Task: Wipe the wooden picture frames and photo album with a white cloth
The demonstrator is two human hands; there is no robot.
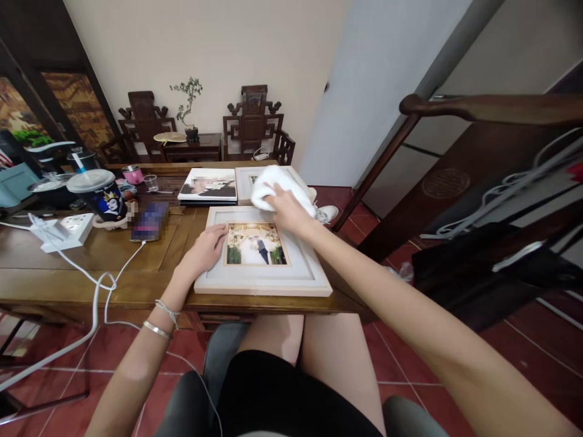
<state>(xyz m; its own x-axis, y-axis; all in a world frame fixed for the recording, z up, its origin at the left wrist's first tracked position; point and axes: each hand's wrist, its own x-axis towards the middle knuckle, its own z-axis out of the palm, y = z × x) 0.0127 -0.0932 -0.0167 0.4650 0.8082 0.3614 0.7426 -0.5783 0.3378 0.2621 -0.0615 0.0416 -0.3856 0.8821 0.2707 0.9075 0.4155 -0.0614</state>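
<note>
A framed photo (257, 244) with a wide white mat lies flat on the wooden table in front of me. My left hand (211, 246) rests on the left side of its frame, fingers stretched toward the picture. At the frame's far right corner, my right hand (290, 209) grips a white cloth (282, 187), which is bunched under and ahead of the fingers. The cloth covers that corner and part of a second picture frame (245, 185) lying behind. Whether the cloth presses on the glass I cannot tell.
Left of the second frame lies a photo book (208, 184). A lidded drink cup (104, 197), a phone (149, 221) on a charging cable and a white power strip (68, 232) occupy the table's left. A wooden chair (410, 158) stands close on the right.
</note>
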